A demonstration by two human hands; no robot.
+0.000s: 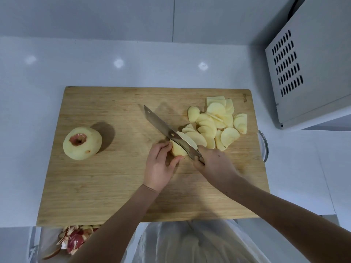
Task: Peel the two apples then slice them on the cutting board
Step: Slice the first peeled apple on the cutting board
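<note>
The left hand [160, 166] pinches the apple piece [177, 149] just left of the knife [167, 130], gripped by the right hand [212, 162], its blade running far-left.

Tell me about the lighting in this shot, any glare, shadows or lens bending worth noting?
Head view: three soft glare spots on the white counter; the peeled apple casts a shadow to its right on the cutting board; the wide lens bows the board's edges; the knife and slices look sharp.

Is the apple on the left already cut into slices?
No, the peeled apple sits whole on the cutting board.
</note>
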